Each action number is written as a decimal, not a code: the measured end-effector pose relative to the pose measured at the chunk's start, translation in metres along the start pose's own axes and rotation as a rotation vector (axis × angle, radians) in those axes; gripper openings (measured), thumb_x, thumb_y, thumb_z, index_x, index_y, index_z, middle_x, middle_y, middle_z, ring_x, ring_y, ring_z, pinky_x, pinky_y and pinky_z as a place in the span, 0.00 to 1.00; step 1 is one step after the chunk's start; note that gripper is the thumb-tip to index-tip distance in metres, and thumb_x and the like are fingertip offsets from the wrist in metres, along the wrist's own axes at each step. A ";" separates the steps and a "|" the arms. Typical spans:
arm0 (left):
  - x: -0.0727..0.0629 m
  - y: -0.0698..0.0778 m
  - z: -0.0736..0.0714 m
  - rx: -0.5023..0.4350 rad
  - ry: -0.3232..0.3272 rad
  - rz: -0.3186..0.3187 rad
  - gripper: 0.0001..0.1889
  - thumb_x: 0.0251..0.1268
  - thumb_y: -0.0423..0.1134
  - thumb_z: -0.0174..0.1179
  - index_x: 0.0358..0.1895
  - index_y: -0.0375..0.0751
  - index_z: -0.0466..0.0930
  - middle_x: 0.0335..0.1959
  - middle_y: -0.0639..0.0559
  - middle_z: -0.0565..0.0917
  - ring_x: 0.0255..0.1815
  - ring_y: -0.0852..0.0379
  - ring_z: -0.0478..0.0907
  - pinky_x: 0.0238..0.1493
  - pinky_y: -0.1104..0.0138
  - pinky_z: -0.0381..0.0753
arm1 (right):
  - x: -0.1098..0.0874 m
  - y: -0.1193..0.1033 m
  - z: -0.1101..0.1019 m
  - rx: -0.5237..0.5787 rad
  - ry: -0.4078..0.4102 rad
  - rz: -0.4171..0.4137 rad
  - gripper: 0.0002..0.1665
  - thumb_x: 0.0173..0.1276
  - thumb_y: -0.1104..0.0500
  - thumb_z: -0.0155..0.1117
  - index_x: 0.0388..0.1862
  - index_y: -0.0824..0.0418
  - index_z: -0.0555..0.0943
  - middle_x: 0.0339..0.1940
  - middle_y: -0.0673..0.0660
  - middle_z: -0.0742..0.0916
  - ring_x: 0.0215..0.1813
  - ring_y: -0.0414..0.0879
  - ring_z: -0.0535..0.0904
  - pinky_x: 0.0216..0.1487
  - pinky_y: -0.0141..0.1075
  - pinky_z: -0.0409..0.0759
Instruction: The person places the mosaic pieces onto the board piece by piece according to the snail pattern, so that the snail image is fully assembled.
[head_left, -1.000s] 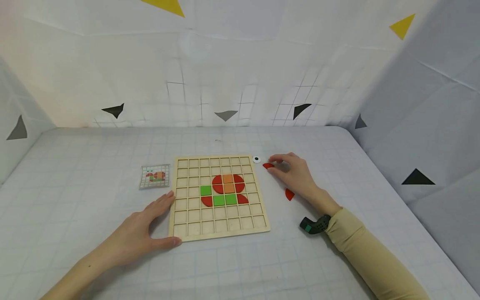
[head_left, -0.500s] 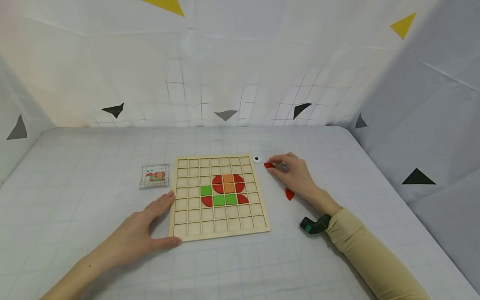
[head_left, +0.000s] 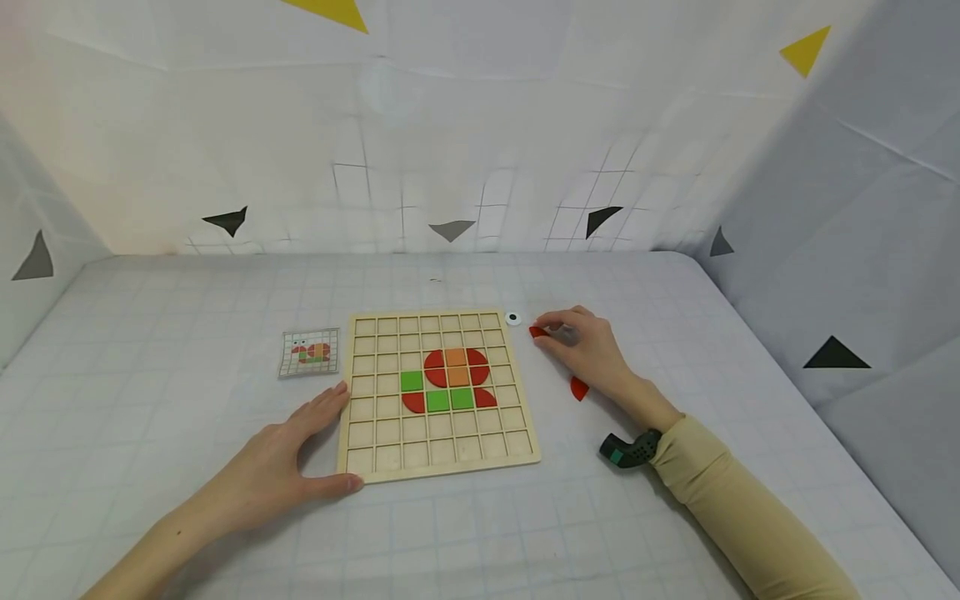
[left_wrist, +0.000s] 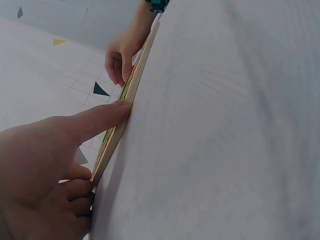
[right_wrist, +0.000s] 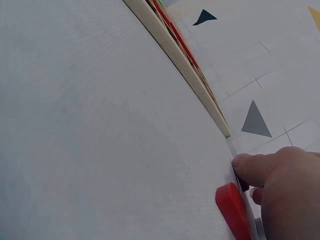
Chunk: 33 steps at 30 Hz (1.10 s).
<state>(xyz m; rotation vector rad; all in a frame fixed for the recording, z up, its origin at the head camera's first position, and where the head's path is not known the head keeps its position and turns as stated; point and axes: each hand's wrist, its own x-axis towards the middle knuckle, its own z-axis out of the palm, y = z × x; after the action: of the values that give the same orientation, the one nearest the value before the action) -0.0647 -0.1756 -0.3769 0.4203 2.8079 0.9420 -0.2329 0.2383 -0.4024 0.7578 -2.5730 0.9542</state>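
Note:
A wooden grid board lies on the table with red quarter-circle, orange square and green square tiles set in its middle cells. My left hand spans the board's left edge, fingertips at the side and thumb at the near corner; in the left wrist view the thumb touches the board's edge. Right of the board, my right hand pinches a red quarter-circle tile between thumb and fingers, low over the table. A second red quarter-circle tile lies loose beneath that wrist, looming large as the red tile in the right wrist view.
At the board's far right corner sits a round white eye piece. A small picture card with a gridded coloured pattern lies left of the board. White cloth walls rise behind the table's far edge.
The right hand's pinched red tile has shifted and turned slightly at the fingertips. The left hand, the board and its tiles stay where they were.

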 end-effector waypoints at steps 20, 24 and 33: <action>0.001 0.000 0.003 -0.025 -0.019 -0.028 0.57 0.48 0.72 0.68 0.80 0.52 0.54 0.81 0.56 0.57 0.80 0.41 0.54 0.73 0.39 0.59 | 0.006 -0.067 0.021 0.150 -0.022 -0.024 0.13 0.60 0.61 0.77 0.45 0.59 0.87 0.40 0.52 0.90 0.42 0.46 0.82 0.47 0.46 0.80; 0.000 0.000 0.003 -0.026 -0.020 -0.030 0.57 0.48 0.72 0.68 0.80 0.52 0.54 0.81 0.56 0.56 0.80 0.41 0.54 0.73 0.39 0.59 | 0.010 -0.089 0.036 0.171 -0.056 -0.042 0.13 0.59 0.61 0.77 0.44 0.61 0.87 0.40 0.52 0.90 0.41 0.45 0.83 0.46 0.44 0.83; 0.000 0.001 0.002 -0.028 -0.019 -0.031 0.57 0.48 0.72 0.68 0.80 0.54 0.54 0.81 0.57 0.57 0.80 0.41 0.55 0.72 0.39 0.61 | 0.020 -0.131 0.065 0.183 -0.136 -0.048 0.13 0.63 0.59 0.75 0.45 0.62 0.87 0.38 0.51 0.89 0.37 0.40 0.83 0.40 0.32 0.83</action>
<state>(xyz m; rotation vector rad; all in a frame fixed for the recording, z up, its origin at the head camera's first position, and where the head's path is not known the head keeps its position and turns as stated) -0.0639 -0.1742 -0.3779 0.3787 2.7723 0.9637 -0.1805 0.1037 -0.3745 0.9596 -2.5927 1.1732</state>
